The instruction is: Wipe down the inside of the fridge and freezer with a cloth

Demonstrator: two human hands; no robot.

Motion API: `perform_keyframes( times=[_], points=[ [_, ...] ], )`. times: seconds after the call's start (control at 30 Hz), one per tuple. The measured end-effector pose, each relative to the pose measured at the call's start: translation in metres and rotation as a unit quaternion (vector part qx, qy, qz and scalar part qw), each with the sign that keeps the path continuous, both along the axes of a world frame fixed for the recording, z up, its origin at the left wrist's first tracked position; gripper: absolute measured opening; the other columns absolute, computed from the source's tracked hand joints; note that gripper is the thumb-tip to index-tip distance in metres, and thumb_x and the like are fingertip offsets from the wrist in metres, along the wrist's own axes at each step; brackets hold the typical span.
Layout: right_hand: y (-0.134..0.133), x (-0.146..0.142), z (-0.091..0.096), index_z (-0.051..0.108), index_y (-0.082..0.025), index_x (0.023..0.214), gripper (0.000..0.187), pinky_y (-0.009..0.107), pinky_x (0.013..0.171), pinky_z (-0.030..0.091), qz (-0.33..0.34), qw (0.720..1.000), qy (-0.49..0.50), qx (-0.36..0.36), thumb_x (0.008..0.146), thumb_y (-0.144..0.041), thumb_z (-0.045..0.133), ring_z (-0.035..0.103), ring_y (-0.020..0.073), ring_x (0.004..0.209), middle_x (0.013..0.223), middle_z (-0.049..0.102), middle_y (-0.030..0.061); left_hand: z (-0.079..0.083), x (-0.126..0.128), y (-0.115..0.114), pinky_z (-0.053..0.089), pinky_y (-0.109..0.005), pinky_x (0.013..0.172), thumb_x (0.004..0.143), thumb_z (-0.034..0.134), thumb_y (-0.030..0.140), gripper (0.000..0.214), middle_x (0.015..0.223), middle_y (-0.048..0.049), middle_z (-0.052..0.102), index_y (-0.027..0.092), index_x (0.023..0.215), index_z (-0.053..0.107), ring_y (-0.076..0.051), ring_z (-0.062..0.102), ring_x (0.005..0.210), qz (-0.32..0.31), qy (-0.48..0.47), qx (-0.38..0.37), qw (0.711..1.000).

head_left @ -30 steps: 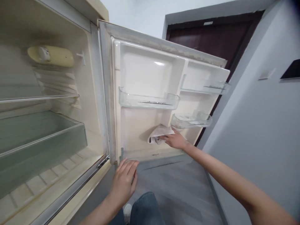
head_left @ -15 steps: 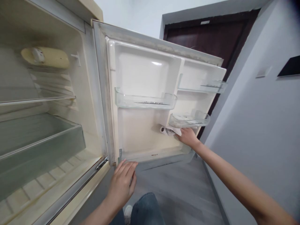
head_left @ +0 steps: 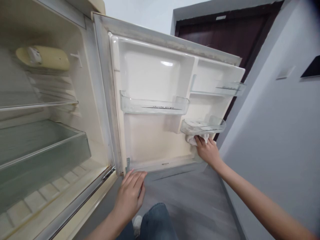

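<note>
The only lettering in view is a short dark printed line on the front lip of the clear door shelf [head_left: 155, 106], up and to the left of the right hand's fingers [head_left: 200, 141], well above the left hand's fingertips [head_left: 135, 175]. It seems to say "UTILITY POCKET" (the letters are small and blurred, so the reading is unsure). A similar dark line marks the lip of the upper right shelf [head_left: 226, 88], above the right hand's fingers, too small to read.
</note>
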State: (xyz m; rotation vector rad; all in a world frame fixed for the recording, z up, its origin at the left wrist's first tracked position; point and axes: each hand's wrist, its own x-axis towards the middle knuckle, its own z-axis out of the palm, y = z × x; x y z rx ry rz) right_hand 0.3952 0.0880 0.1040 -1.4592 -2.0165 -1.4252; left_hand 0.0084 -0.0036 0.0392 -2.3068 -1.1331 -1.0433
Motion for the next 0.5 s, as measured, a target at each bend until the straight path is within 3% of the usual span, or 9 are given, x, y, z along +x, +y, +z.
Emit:
perform_keyframes(
  times=[0.1, 0.27, 0.4, 0.5],
  points=[
    [-0.006, 0.003, 0.009, 0.061, -0.008, 0.122, 0.039, 0.042, 0.098, 0.039, 0.006, 0.999, -0.032, -0.018, 0.086, -0.010, 0.046, 0.055, 0.0296, 0.108, 0.117, 0.064, 0.0161, 0.000, 0.000, 0.000, 0.051, -0.045, 0.098, 0.082, 0.050, 0.008, 0.033, 0.104, -0.0034, 0.075, 0.018, 0.113, 0.056, -0.018, 0.068, 0.097, -0.002, 0.002, 0.004, 1.000],
    [-0.008, 0.003, 0.028, 0.066, -0.010, 0.104, 0.028, 0.041, 0.083, 0.041, -0.053, 0.998, -0.021, 0.038, 0.089, -0.015, 0.042, 0.058, 0.0283, 0.089, 0.091, 0.067, 0.0160, -0.001, -0.002, 0.001, 0.050, -0.045, 0.099, 0.082, 0.050, 0.008, 0.034, 0.104, -0.0040, 0.075, 0.018, 0.114, 0.056, -0.019, 0.068, 0.098, 0.002, 0.009, 0.008, 1.000],
    [-0.009, -0.004, 0.018, 0.066, -0.009, 0.102, 0.026, 0.042, 0.093, 0.037, -0.044, 0.997, -0.006, 0.065, 0.087, -0.018, 0.047, 0.057, 0.0293, 0.093, 0.093, 0.067, 0.0160, -0.002, -0.005, 0.000, 0.050, -0.044, 0.098, 0.081, 0.050, 0.006, 0.038, 0.105, -0.0037, 0.075, 0.017, 0.117, 0.055, -0.019, 0.068, 0.098, 0.005, 0.018, 0.012, 1.000],
    [-0.011, -0.005, 0.004, 0.065, -0.008, 0.106, 0.028, 0.041, 0.098, 0.035, 0.001, 1.000, -0.004, 0.024, 0.085, -0.021, 0.052, 0.056, 0.0291, 0.098, 0.097, 0.067, 0.0150, 0.000, -0.006, 0.000, 0.050, -0.044, 0.098, 0.081, 0.050, 0.006, 0.037, 0.104, -0.0028, 0.075, 0.017, 0.116, 0.056, -0.018, 0.068, 0.097, 0.004, 0.013, 0.014, 1.000]
  ],
)
